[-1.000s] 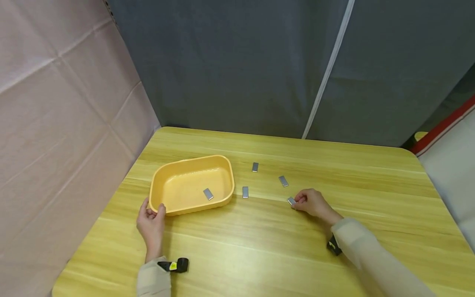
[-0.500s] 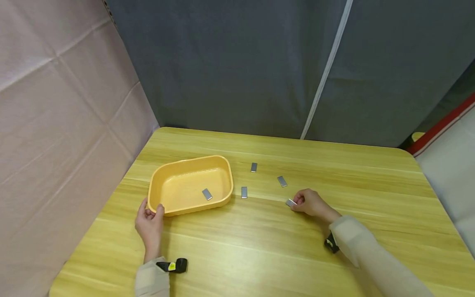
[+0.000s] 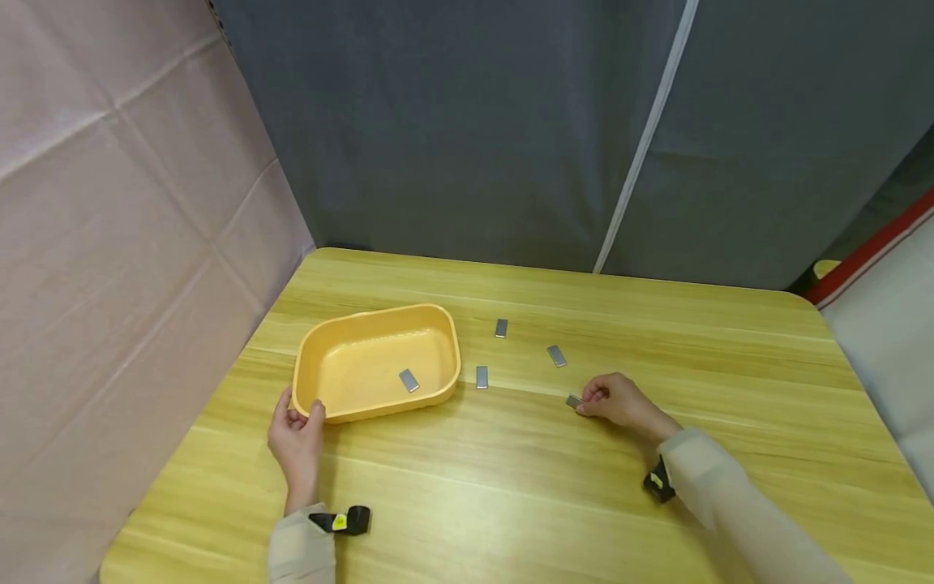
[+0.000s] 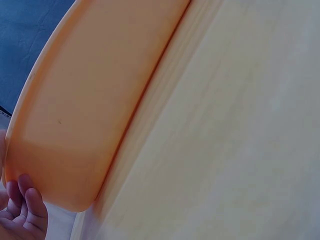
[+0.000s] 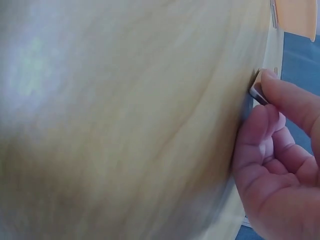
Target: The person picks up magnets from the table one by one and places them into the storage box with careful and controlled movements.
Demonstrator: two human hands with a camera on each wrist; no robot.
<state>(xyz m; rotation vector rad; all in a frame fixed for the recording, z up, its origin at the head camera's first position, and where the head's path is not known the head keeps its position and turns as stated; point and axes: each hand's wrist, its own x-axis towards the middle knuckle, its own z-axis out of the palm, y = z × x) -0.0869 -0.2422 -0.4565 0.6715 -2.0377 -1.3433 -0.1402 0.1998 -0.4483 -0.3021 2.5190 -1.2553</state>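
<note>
Because the silvery block [image 3: 573, 401] jutting from the right hand [image 3: 619, 402] is pinched there only by one end, it could be dropped if jolted, while the tray [image 3: 353, 375] is gripped by the left hand [image 3: 296, 442].

We wear long sleeves of plain, pale beige cloth, the left sleeve [image 3: 302, 556] matching the right sleeve [image 3: 744, 511], each reaching down to the wrist and slightly loose, with soft creases. At our left wrist sits a black left device [image 3: 356, 521], a tapering arm ending in a stubby, rounded block, with a bright left yellow patch [image 3: 339, 522] on it. A black right device [image 3: 659, 484] carries a similar right yellow patch [image 3: 657, 481]; any lettering is too small to read. Our left grip [image 3: 296, 442] and right grip [image 3: 619, 403] are bare.
</note>
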